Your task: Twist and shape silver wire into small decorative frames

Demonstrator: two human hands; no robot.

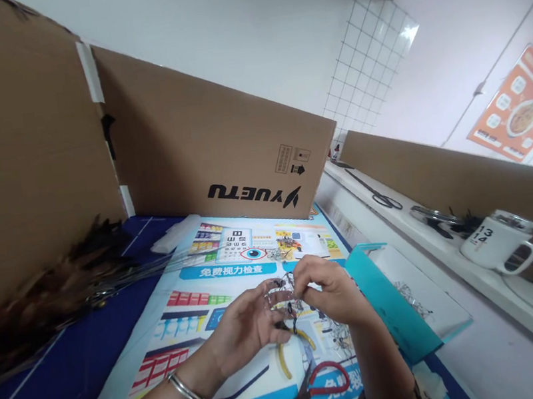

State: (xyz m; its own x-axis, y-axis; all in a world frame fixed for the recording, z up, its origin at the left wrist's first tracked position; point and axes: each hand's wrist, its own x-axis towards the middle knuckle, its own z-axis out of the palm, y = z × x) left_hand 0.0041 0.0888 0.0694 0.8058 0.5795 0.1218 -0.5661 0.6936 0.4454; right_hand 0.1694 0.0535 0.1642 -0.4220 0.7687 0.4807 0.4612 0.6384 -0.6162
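My left hand (246, 327) is turned palm up, its fingers partly curled around a tangle of thin wire with small clear and dark bits (289, 294). From the other side my right hand (328, 287) pinches that wire tangle between thumb and fingers. Just below my hands lie yellow-handled pliers (285, 362), partly hidden by the left hand. Nearer to me, red-handled pliers (302, 396) rest on the printed sheet. Beside my right forearm, more loose wire pieces (339, 336) lie on the sheet.
At right stands a turquoise box (391, 314) with wire pieces inside. Brown feathers (49, 294) on stems lie at left. Cardboard panels (216, 140) wall the table. A ledge holds scissors (380, 198) and a white mug (489, 245). Another wire cluster (280, 254) lies farther back.
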